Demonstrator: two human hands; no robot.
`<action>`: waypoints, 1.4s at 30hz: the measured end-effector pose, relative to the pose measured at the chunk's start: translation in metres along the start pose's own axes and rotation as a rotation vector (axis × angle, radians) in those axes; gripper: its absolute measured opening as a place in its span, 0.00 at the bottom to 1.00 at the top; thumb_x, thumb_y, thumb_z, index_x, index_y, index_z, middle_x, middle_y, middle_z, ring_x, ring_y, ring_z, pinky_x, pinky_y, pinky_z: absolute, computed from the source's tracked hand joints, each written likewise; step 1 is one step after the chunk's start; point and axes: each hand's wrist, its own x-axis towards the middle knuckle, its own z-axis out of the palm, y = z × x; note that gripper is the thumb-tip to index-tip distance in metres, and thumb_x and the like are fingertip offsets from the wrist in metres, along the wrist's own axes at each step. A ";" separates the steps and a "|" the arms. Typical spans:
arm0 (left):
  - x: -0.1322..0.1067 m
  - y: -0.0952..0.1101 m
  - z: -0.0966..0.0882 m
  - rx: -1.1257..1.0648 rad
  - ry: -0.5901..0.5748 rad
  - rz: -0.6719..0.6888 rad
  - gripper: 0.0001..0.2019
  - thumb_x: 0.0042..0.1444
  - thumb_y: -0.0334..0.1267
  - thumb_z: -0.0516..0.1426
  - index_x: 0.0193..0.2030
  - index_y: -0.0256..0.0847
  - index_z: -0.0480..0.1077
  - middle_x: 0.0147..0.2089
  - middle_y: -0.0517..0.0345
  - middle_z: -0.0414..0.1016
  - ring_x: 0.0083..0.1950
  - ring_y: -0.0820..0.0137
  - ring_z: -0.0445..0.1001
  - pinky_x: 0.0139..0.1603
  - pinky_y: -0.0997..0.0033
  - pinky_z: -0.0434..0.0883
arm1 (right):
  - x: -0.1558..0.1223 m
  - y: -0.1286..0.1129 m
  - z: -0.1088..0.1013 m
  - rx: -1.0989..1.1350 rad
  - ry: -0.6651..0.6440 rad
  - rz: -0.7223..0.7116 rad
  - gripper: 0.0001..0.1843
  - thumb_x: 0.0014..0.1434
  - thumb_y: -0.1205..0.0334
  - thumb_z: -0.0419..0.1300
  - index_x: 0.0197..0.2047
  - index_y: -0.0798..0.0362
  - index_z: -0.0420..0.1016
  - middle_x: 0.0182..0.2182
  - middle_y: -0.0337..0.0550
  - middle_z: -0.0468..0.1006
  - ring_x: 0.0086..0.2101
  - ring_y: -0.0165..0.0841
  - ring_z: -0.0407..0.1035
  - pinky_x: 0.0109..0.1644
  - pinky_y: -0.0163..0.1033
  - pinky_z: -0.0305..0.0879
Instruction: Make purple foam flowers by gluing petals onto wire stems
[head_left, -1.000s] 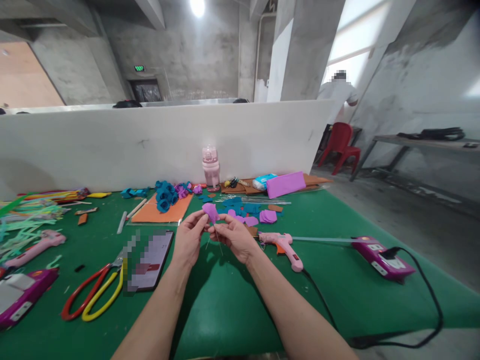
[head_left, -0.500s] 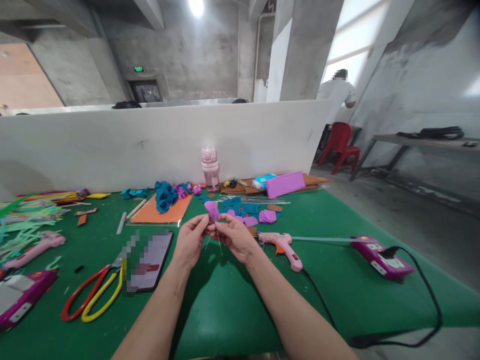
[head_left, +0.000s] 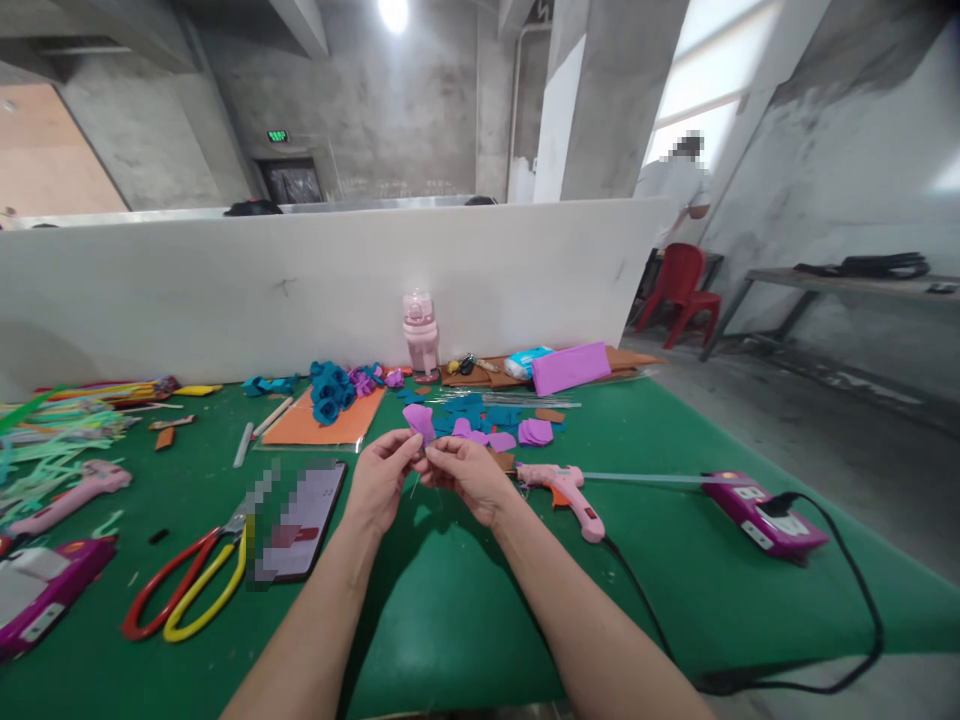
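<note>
My left hand (head_left: 381, 478) and my right hand (head_left: 469, 478) meet over the green table, fingertips pinched together at the base of a purple paper petal (head_left: 418, 422). The petal stands upright and curls open at its top. Thin wire or glue strands hang faintly below the fingers. Just beyond my hands lie loose purple petals (head_left: 535, 432) and dark teal petal pieces (head_left: 466, 407). A pink glue gun (head_left: 566, 488) rests to the right of my right hand, with a clear glue stick (head_left: 645, 479) running out of its back.
Scissors (head_left: 202, 580) and a phone (head_left: 304, 525) lie left of my hands. Teal paper roses (head_left: 330, 392) sit on an orange sheet (head_left: 289, 428). A pink bottle (head_left: 421, 338) stands by the white partition (head_left: 337, 280). A purple power strip (head_left: 765, 518) with a black cable lies right.
The purple petal has tilted slightly left and turned between my fingers. My right fingers have shifted a little left, and the thin strands below show less. The person at the back has moved slightly.
</note>
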 end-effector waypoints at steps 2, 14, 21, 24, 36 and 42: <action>0.001 0.000 -0.001 0.006 -0.003 0.012 0.13 0.36 0.37 0.66 0.29 0.35 0.71 0.22 0.63 0.69 0.23 0.78 0.67 0.27 0.78 0.66 | 0.000 0.000 0.001 -0.048 0.018 -0.009 0.17 0.42 0.53 0.67 0.28 0.57 0.72 0.23 0.39 0.76 0.22 0.24 0.68 0.32 0.33 0.64; -0.006 -0.004 0.000 0.148 -0.276 -0.070 0.14 0.44 0.41 0.63 0.36 0.37 0.70 0.24 0.62 0.68 0.21 0.80 0.65 0.19 0.81 0.58 | 0.008 -0.001 -0.001 -0.219 0.256 -0.346 0.07 0.45 0.57 0.63 0.26 0.51 0.73 0.25 0.36 0.73 0.28 0.28 0.66 0.37 0.35 0.63; -0.006 -0.006 0.001 0.105 -0.267 -0.071 0.11 0.44 0.40 0.63 0.32 0.36 0.69 0.28 0.59 0.73 0.20 0.81 0.66 0.18 0.82 0.61 | 0.003 -0.005 0.006 -0.194 0.236 -0.309 0.07 0.44 0.58 0.63 0.25 0.52 0.73 0.21 0.34 0.70 0.22 0.25 0.61 0.28 0.32 0.59; -0.005 -0.006 0.000 0.113 -0.258 -0.052 0.10 0.46 0.40 0.62 0.32 0.36 0.69 0.27 0.60 0.73 0.19 0.81 0.65 0.17 0.82 0.61 | 0.002 -0.008 0.005 -0.182 0.195 -0.302 0.09 0.45 0.57 0.64 0.28 0.52 0.73 0.21 0.34 0.70 0.22 0.25 0.62 0.29 0.32 0.60; -0.008 -0.008 0.000 0.120 -0.289 -0.088 0.10 0.47 0.40 0.61 0.33 0.36 0.69 0.24 0.61 0.73 0.17 0.81 0.64 0.15 0.83 0.60 | 0.009 -0.004 -0.005 0.155 0.139 -0.205 0.15 0.42 0.53 0.67 0.31 0.54 0.77 0.21 0.35 0.73 0.22 0.24 0.64 0.26 0.30 0.61; -0.009 -0.009 0.003 0.133 -0.310 -0.094 0.10 0.47 0.40 0.61 0.32 0.35 0.69 0.25 0.60 0.73 0.17 0.81 0.64 0.16 0.82 0.61 | 0.006 -0.003 -0.002 0.145 0.077 -0.191 0.15 0.43 0.52 0.66 0.29 0.55 0.76 0.20 0.34 0.72 0.15 0.20 0.57 0.18 0.28 0.55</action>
